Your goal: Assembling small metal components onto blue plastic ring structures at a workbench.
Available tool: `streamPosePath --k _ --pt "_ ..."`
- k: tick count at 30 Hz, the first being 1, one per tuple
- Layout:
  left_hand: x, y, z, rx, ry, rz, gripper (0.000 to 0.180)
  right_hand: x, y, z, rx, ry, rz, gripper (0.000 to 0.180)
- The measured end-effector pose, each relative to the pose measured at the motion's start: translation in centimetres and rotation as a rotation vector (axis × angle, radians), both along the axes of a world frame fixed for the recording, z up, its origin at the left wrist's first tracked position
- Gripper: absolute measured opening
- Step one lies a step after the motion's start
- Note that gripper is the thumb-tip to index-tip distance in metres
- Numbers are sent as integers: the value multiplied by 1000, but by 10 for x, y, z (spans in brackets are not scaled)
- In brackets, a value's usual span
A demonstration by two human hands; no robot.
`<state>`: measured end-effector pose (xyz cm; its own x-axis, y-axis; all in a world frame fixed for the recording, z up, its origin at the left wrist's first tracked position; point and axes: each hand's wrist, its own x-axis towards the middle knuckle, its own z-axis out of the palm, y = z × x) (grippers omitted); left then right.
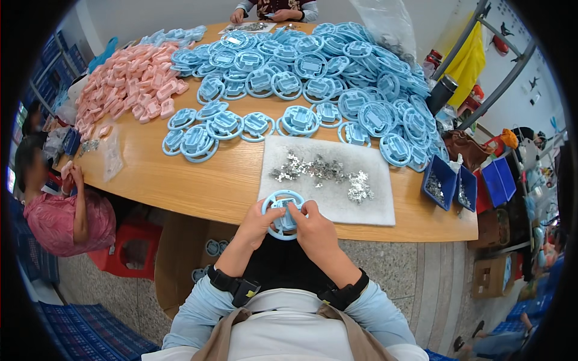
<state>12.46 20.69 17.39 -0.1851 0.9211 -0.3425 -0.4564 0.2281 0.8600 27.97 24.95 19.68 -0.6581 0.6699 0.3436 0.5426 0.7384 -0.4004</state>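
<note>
A light-blue plastic toy steering wheel (pixel 280 234) is held at the table's near edge, its back with moulded compartments facing up. My left hand (pixel 256 224) is closed round its left rim, the thumb lying over the middle. My right hand (pixel 313 227) grips the right side, with its thumb and fingertips pressed to the centre. Whether a small part is under those fingertips I cannot make out. Just beyond my hands lies a white foam mat (pixel 328 209), carrying loose piles of small silvery metal pieces (pixel 325 168).
Many more blue wheels (pixel 310 66) heap across the table (pixel 138 162), beside a pile of pink plastic parts (pixel 129 81). Blue bins (pixel 440 181) of metal pieces stand at the right edge. A person in pink (pixel 69 219) sits left; another (pixel 277 12) works opposite. Under the table is a cardboard box (pixel 171 259).
</note>
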Motion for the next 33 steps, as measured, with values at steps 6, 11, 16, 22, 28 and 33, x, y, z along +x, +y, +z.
streamPosePath --k 6,11,16,22,28,33 --pt "4 0 4 -3 17 12 21 -8 -4 3 69 -153 -22 43" --pt "3 -4 -3 4 -121 65 22 -2 0 -1 31 -22 41 39" --pt "16 -13 15 91 -414 204 26 5 13 -10 -507 424 -137 34" --pt "-3 -22 31 -24 -111 -357 30 23 24 -2 -720 425 205 30" --pt "0 -12 17 -32 79 -313 31 58 82 -6 -263 298 -136 13" --pt "14 -9 2 63 -208 132 28 73 117 0 -37 12 -294 9"
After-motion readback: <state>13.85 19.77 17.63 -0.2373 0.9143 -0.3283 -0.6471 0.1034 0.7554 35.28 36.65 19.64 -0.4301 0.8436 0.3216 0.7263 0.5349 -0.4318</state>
